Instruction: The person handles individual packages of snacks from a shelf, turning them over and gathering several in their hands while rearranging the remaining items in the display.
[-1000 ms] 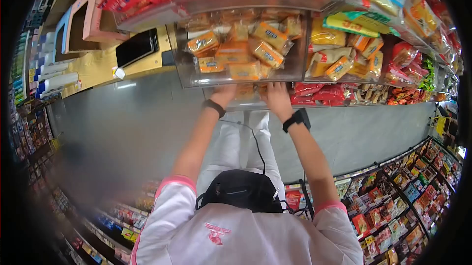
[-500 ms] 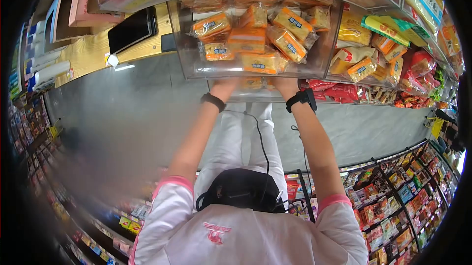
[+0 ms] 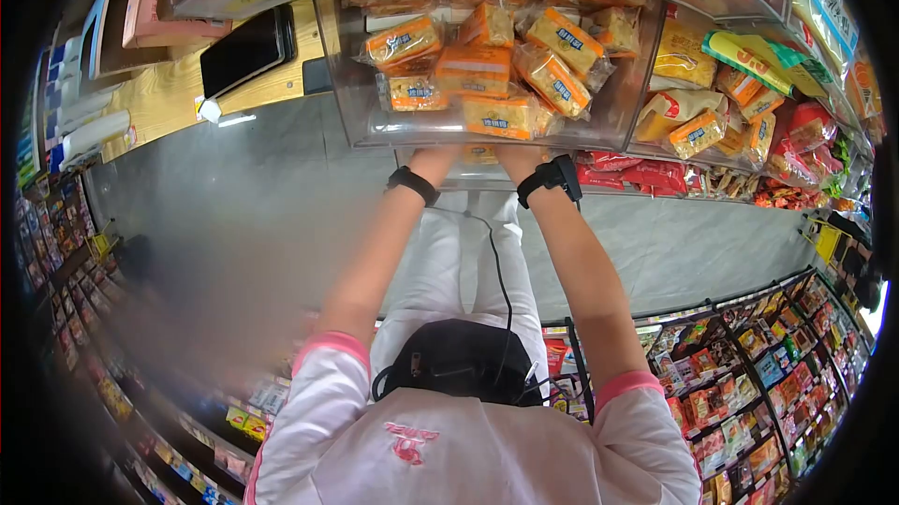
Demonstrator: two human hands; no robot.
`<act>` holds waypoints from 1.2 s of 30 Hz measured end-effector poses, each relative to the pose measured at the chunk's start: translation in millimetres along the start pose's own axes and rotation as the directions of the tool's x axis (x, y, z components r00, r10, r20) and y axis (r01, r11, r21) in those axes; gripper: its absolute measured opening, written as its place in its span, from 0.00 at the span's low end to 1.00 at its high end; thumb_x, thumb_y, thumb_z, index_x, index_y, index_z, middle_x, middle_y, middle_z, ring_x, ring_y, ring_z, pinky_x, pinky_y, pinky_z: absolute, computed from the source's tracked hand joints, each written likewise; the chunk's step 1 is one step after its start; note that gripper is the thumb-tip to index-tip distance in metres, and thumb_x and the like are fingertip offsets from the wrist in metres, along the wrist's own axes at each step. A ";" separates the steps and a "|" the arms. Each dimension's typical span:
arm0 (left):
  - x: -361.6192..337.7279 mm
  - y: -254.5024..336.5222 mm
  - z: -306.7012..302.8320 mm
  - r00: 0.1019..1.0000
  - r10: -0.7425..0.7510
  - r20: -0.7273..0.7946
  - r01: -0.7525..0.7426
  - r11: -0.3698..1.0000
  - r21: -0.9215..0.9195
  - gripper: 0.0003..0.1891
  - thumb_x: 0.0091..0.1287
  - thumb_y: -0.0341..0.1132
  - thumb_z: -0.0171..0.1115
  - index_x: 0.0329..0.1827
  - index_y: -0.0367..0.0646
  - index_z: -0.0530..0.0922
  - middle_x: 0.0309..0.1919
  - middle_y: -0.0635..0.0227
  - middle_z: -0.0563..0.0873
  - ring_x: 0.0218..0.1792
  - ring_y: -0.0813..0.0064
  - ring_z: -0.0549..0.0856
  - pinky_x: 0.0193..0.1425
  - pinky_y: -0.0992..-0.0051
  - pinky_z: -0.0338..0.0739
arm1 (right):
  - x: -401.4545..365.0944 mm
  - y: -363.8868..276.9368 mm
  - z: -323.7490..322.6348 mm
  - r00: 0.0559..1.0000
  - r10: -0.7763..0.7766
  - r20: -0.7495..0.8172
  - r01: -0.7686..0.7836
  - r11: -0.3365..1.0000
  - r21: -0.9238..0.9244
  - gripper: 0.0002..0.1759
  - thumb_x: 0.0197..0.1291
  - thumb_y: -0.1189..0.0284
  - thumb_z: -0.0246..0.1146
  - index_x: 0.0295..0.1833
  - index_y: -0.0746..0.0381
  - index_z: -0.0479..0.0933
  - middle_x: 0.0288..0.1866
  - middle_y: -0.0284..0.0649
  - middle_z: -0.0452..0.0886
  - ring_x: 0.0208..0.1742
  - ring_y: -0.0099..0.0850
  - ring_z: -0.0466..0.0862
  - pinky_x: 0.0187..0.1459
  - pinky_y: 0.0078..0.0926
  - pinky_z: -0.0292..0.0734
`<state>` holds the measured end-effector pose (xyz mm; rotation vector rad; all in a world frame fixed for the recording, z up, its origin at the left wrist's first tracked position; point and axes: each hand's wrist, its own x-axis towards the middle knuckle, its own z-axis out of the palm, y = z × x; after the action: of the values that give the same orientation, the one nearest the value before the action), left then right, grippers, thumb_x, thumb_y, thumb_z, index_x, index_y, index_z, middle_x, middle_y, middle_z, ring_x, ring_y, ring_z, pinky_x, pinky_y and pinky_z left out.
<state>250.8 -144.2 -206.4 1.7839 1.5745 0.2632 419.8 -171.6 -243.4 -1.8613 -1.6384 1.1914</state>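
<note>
To the far left of the clear bin [image 3: 345, 74], a pink box [image 3: 161, 14] with a dark opening is seen. Nearer the bin, a flat, glossy black device [image 3: 245, 54] is supported by a surface [image 3: 157, 121] of pale, grained wood. The left hand [image 3: 434, 164], its wrist circled by a black band [image 3: 413, 184], is reached under the bin's front edge; its fingers are hidden, so its grip cannot be told. Inside the smooth, see-through bin, block-shaped orange packets [image 3: 473, 71] in crinkled, shiny film are heaped at mixed angles. Below its front edge, between the 2 hands, more orange-labelled packets [image 3: 479, 154] are partly shown in a lower tier. The right hand [image 3: 518, 161], worn with a strap carrying a blocky black unit [image 3: 565, 173], is likewise tucked under the bin's edge, and its grip cannot be told. To the bin's right, soft red packets [image 3: 651, 175] are laid below, and a yellow-and-green pouch [image 3: 749, 60] above.
</note>
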 end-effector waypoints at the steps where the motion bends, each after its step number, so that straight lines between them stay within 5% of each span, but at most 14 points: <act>1: 0.1 2.1 -2.1 1.000 -0.016 0.016 0.016 1.000 -0.011 0.19 0.68 0.42 0.56 0.52 0.35 0.76 0.48 0.47 0.82 0.51 0.49 0.79 0.55 0.61 0.73 | -0.1 -0.7 1.0 1.000 -0.011 0.000 0.011 0.999 -0.040 0.21 0.64 0.66 0.58 0.61 0.60 0.73 0.64 0.49 0.74 0.67 0.46 0.70 0.67 0.41 0.65; 5: 1.2 0.5 -3.8 0.999 -0.031 0.023 0.032 0.998 -0.057 0.18 0.68 0.41 0.56 0.52 0.35 0.76 0.48 0.47 0.82 0.51 0.49 0.79 0.55 0.61 0.73 | -3.2 -17.7 -15.8 0.996 -0.079 0.037 0.086 0.967 -0.240 0.21 0.65 0.63 0.55 0.62 0.59 0.73 0.64 0.48 0.75 0.66 0.45 0.72 0.66 0.40 0.66; 8: -0.1 -22.2 7.7 0.986 0.078 -0.151 -0.079 0.997 0.001 0.20 0.74 0.47 0.48 0.46 0.36 0.77 0.43 0.50 0.83 0.46 0.54 0.81 0.49 0.61 0.75 | -10.0 -22.4 -15.7 0.994 -0.102 -0.044 0.089 0.971 -0.224 0.17 0.63 0.69 0.58 0.56 0.63 0.75 0.58 0.49 0.78 0.61 0.49 0.74 0.65 0.42 0.66; 11: -1.6 -4.4 -18.1 0.998 -0.015 0.055 0.020 0.996 -0.092 0.17 0.70 0.40 0.54 0.53 0.34 0.75 0.49 0.48 0.82 0.51 0.49 0.79 0.55 0.60 0.73 | -8.7 -5.4 -8.4 0.992 -0.125 -0.020 0.106 0.906 -0.410 0.21 0.65 0.60 0.54 0.59 0.57 0.76 0.56 0.46 0.81 0.58 0.46 0.78 0.61 0.41 0.71; 14: -6.2 -6.1 -20.5 0.998 0.048 0.038 -0.045 0.997 -0.069 0.17 0.70 0.39 0.54 0.52 0.34 0.76 0.49 0.48 0.82 0.51 0.49 0.79 0.55 0.61 0.73 | -7.8 1.6 -3.4 0.999 -0.028 0.042 0.041 0.936 -0.349 0.20 0.64 0.61 0.56 0.58 0.57 0.76 0.54 0.47 0.81 0.57 0.46 0.79 0.58 0.41 0.73; 18: -9.6 -12.0 -20.2 0.978 0.204 -0.043 -0.204 0.979 0.019 0.16 0.71 0.39 0.53 0.51 0.34 0.76 0.48 0.48 0.82 0.50 0.49 0.79 0.54 0.61 0.73 | -11.3 -7.3 -8.1 0.993 -0.115 -0.038 0.094 0.930 -0.356 0.19 0.62 0.64 0.59 0.56 0.60 0.77 0.54 0.47 0.82 0.56 0.47 0.79 0.56 0.40 0.73; 20: -11.6 -12.6 -23.9 0.979 0.200 -0.037 -0.200 0.980 0.007 0.16 0.71 0.39 0.52 0.51 0.34 0.76 0.48 0.48 0.82 0.50 0.49 0.79 0.54 0.61 0.73 | -14.0 -18.2 -14.0 0.973 -0.215 -0.087 0.156 0.885 -0.439 0.18 0.60 0.66 0.60 0.54 0.61 0.77 0.53 0.47 0.82 0.56 0.46 0.79 0.57 0.39 0.73; 23: -8.1 -6.3 -33.2 0.998 0.033 0.051 -0.025 0.989 -0.143 0.15 0.70 0.38 0.53 0.49 0.34 0.76 0.45 0.48 0.82 0.48 0.49 0.80 0.52 0.61 0.74 | -22.3 -28.9 -20.9 0.986 -0.152 0.070 0.166 0.838 -0.520 0.17 0.55 0.71 0.61 0.51 0.62 0.78 0.50 0.49 0.81 0.56 0.48 0.77 0.60 0.44 0.69; 29: 2.4 -12.7 -25.0 0.979 0.197 -0.048 -0.196 0.980 0.016 0.14 0.69 0.36 0.52 0.48 0.35 0.77 0.41 0.48 0.84 0.43 0.48 0.82 0.47 0.58 0.76 | -58.1 -25.0 -17.6 0.938 -0.311 -0.154 0.188 0.828 -0.528 0.32 0.45 0.73 0.67 0.59 0.65 0.70 0.62 0.52 0.69 0.64 0.54 0.66 0.66 0.55 0.60; 32: 2.6 10.8 -47.1 0.957 0.248 0.149 -0.285 0.897 0.338 0.14 0.67 0.35 0.54 0.50 0.37 0.77 0.42 0.49 0.84 0.43 0.48 0.83 0.45 0.56 0.78 | -79.5 -13.9 -13.0 0.940 -0.278 -0.196 0.138 0.838 -0.528 0.37 0.43 0.75 0.67 0.63 0.65 0.66 0.64 0.53 0.67 0.63 0.53 0.66 0.68 0.51 0.59; 36: -5.8 16.9 -52.0 0.954 0.057 0.295 -0.197 0.859 0.472 0.16 0.62 0.32 0.59 0.53 0.40 0.76 0.41 0.50 0.85 0.41 0.51 0.84 0.43 0.54 0.80 | -108.5 -14.1 -12.0 0.934 -0.127 -0.333 0.013 0.946 -0.325 0.42 0.43 0.75 0.70 0.68 0.63 0.63 0.66 0.50 0.66 0.64 0.50 0.67 0.67 0.47 0.62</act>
<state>231.9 -129.4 -157.0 2.2101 1.4035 -0.3540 425.4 -267.4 -189.4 -2.0385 -1.7461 0.5400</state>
